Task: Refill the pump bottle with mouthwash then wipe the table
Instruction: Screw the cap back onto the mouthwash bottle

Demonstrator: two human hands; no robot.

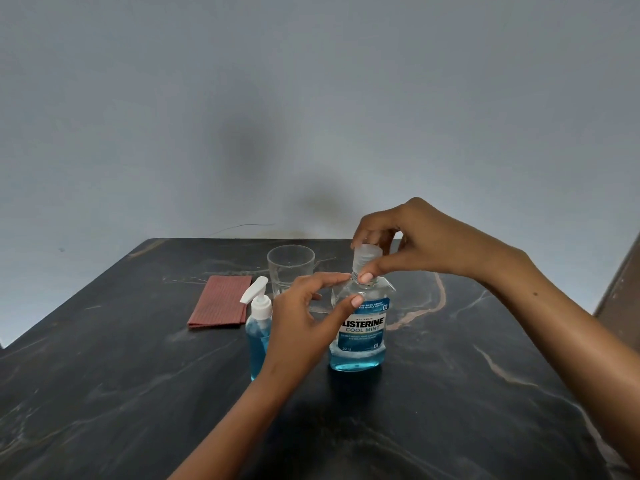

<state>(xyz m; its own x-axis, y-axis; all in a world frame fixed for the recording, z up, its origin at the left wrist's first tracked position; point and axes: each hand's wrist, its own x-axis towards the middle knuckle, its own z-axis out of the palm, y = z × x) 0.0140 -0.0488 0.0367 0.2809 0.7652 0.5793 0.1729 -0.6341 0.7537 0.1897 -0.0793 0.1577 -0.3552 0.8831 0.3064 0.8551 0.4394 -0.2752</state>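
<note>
The Listerine Cool Mint mouthwash bottle stands upright on the dark marbled table, near the middle, with blue liquid showing only in its lower part. The right hand reaches over from the right and pinches the clear cap between thumb and fingertips, closed around it. The left hand is half open: its index finger and thumb touch the bottle's shoulder and upper label, steadying it rather than wrapping it. Just left of that hand stands the pump bottle, upright, its white pump head on and blue liquid inside; its lower body is partly hidden behind the left wrist. Behind them sit an empty clear drinking glass and a folded reddish cloth, lying flat and apart from the bottles.

The mouthwash bottle looks like thin, smooth plastic and, being mostly empty, is probably light and easy to tip or spin while the cap is twisted. A firmer hold around the flat body at the label would likely resist that better than two fingertips at the shoulder. Squeezing hard once the cap is off could push liquid out.
</note>
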